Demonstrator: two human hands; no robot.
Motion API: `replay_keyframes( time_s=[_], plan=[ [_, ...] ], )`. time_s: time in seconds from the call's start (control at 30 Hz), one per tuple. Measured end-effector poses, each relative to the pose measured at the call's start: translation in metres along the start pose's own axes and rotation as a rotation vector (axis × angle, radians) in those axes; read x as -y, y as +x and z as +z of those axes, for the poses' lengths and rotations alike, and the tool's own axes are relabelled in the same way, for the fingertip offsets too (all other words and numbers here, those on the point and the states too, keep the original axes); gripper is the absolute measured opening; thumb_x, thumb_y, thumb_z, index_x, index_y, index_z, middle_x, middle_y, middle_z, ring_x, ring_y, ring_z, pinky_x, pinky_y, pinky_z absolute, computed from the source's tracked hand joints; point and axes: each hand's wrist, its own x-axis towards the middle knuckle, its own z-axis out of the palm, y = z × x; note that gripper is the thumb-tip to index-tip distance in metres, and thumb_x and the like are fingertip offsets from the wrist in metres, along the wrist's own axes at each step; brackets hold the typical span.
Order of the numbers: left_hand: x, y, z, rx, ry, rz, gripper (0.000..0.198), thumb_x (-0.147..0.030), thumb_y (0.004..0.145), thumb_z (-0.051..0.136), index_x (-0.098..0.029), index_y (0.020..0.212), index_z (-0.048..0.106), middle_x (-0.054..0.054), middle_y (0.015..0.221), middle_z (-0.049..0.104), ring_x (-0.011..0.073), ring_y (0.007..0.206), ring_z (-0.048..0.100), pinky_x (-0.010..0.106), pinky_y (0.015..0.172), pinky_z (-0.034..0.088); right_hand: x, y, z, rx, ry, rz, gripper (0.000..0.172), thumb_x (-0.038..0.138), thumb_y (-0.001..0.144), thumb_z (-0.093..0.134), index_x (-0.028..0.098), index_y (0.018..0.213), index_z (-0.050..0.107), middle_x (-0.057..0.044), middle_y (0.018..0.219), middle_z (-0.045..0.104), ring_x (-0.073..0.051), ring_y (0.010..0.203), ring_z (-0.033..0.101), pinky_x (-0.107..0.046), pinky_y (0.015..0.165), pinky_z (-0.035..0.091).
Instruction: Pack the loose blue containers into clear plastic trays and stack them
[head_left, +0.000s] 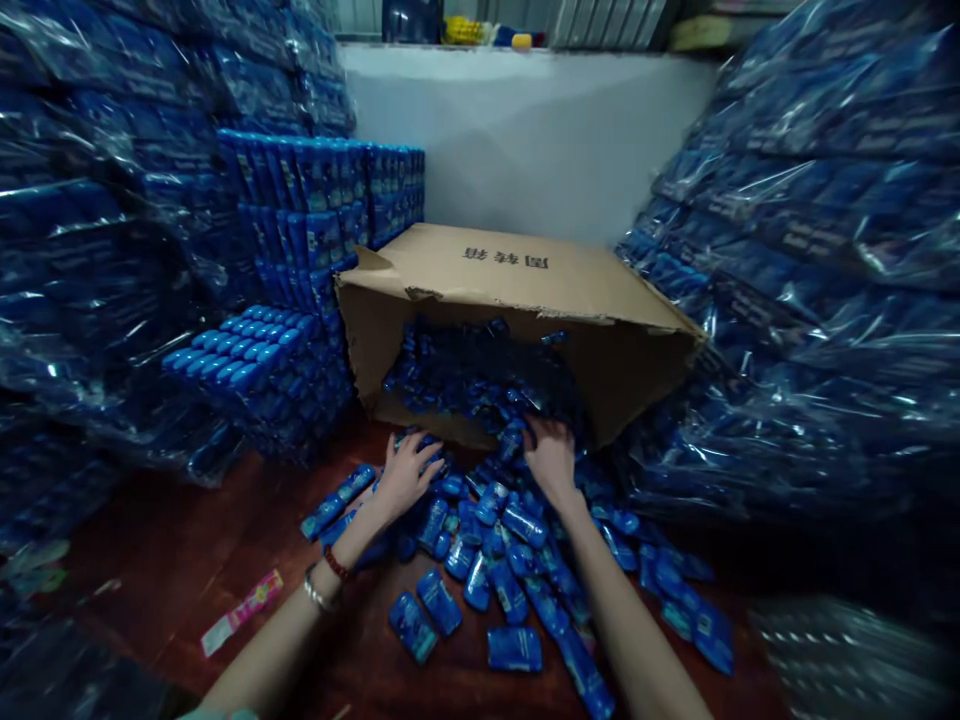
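A torn cardboard box (510, 265) lies on its side, its mouth facing me. Many small blue containers (523, 522), flat with rounded ends and printed labels, fill its inside and spill out in a loose heap. My left hand (409, 475) rests at the heap's left side by the box mouth, fingers spread over several containers. At the lower lip of the box is my right hand (553, 462), its fingers curled against a blue container (511, 438). Its fingertips are partly hidden. A short row of containers (337, 502) lies end to end left of my left hand.
Neatly stacked blue containers (277, 350) stand left of the box. Plastic-wrapped stacks (825, 300) rise on the right, with more wrapped stacks (90, 250) at left. A pink and white wrapper (241, 612) lies on the reddish surface (180, 545). A pale wall (525, 140) stands behind.
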Motion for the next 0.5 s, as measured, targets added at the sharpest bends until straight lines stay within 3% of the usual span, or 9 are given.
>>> replay_keyframes(
  time_s=[0.1,0.27,0.4,0.5],
  plan=[
    [0.007,-0.030,-0.007,-0.063,0.120,-0.193,0.041,-0.040,0.090,0.045,-0.026,0.128,0.051,0.012,0.139,0.043,0.0304,0.132,0.034,0.060,0.108,0.016,-0.027,0.042,-0.001,-0.026,-0.070,0.132,0.048,0.021,0.084,0.044,0.010,0.131,0.046,-0.020,0.126,0.053,-0.031,0.119,0.044,-0.047,0.101,0.027],
    [0.046,-0.107,0.010,-0.075,0.187,-0.624,0.054,-0.045,0.091,0.038,-0.023,0.140,0.036,0.016,0.148,0.028,0.0397,0.136,0.022,0.066,0.103,0.019,-0.042,0.075,0.005,0.018,-0.027,0.118,0.035,0.017,0.082,0.046,0.012,0.114,0.060,-0.018,0.108,0.063,-0.027,0.099,0.059,-0.039,0.089,0.040],
    [0.065,-0.135,0.028,-0.044,0.073,-0.518,0.054,-0.045,0.092,0.031,-0.021,0.140,0.035,0.016,0.150,0.024,0.0370,0.139,0.012,0.063,0.104,0.022,-0.030,0.052,-0.004,-0.041,0.047,0.074,0.038,0.022,0.090,0.034,0.014,0.121,0.055,-0.015,0.112,0.062,-0.024,0.105,0.057,-0.035,0.090,0.041],
    [0.050,-0.126,0.036,-0.043,0.004,-0.383,0.055,-0.045,0.092,0.032,-0.021,0.141,0.032,0.016,0.151,0.021,0.0369,0.140,0.007,0.064,0.104,0.020,-0.010,0.003,-0.006,-0.106,0.215,-0.029,0.043,0.023,0.091,0.030,0.015,0.129,0.048,-0.013,0.121,0.058,-0.024,0.112,0.052,-0.036,0.094,0.039]
  ],
)
